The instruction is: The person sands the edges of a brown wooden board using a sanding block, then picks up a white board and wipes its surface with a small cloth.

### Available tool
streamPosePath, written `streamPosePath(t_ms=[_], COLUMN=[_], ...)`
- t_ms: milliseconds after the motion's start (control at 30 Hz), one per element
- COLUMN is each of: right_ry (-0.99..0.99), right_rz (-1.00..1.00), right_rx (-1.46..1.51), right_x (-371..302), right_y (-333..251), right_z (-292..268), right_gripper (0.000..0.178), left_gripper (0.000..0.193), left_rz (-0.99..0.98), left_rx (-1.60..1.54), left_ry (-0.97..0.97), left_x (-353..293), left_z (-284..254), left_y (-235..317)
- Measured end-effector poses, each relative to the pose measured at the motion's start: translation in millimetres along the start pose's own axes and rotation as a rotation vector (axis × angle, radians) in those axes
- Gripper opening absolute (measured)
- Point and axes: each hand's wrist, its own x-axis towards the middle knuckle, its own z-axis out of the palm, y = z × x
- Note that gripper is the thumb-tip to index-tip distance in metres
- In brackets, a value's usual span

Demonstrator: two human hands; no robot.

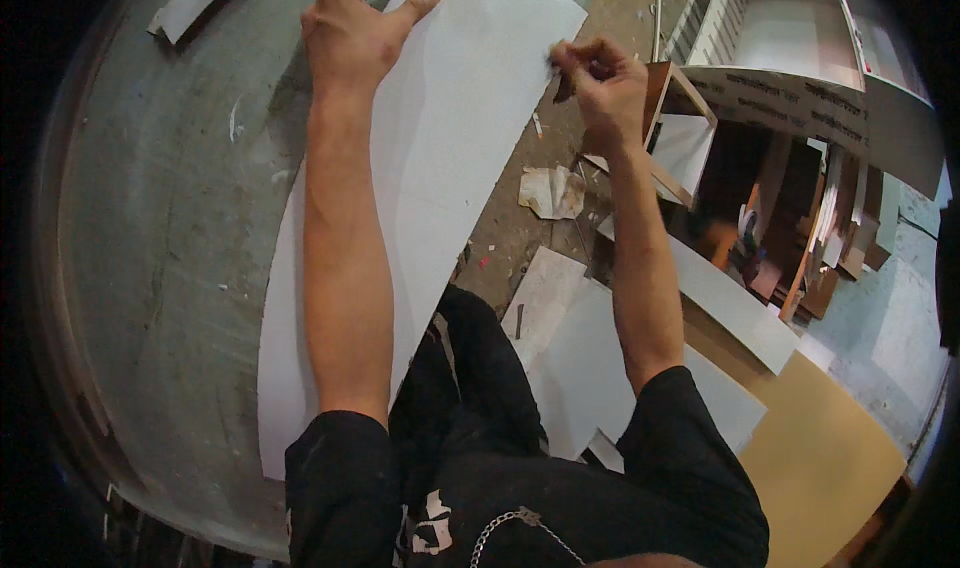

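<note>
the two hands are well apart. the left hand, at eleven o'clock, is at the panel's left edge, thumb stretched over the white face toward two o'clock; it is spread rather than clenched. the right hand, at one o'clock, is just beside the panel's right edge, its fingers curled in; a small dark blur shows at the fingertips, and i cannot tell whether they grip anything.

the panel lies flat on the surface, passing under the left forearm. its long axis runs from seven o'clock to one o'clock, the far end pointing to one, with a corner near the right hand.

a white strip lies on the surface at ten to eleven o'clock. past the panel's right edge is the brown floor, with a paper scrap on it. at four to five o'clock lie a pale board and a larger white board; farther out at four, a yellow board. a white cabinet stands at two o'clock.
</note>
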Motion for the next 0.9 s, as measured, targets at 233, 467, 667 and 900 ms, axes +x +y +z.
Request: streamPosePath(t_ms=[233, 467, 667, 900], right_ry=[0.028, 0.037, 0.101, 0.096], right_rz=[0.032, 0.117, 0.097, 0.079], right_rx=[-0.024, -0.002, 0.015, 0.002], right_x=[-84.3, -114.8, -85.7, -129.9], right_y=[-22.7, -17.5, -17.5, -31.3], right_z=[35.2, 51.3, 35.2, 58.3], right_gripper=[0.011, 0.017, 0.016, 0.016], left_gripper=[0.059, 0.058, 0.057, 0.058], left_rz=[0.041, 0.03, -0.013, -0.011], left_rx=[-0.068, -0.064, -0.038, -0.007], left_ry=[0.011, -0.002, -0.004, -0.008], left_x=[5.2, 8.2, -3.4, -0.9], left_z=[7.2, 3.8, 6.6, -2.4], left_y=[-9.2, -14.3, 3.5, 1.3])
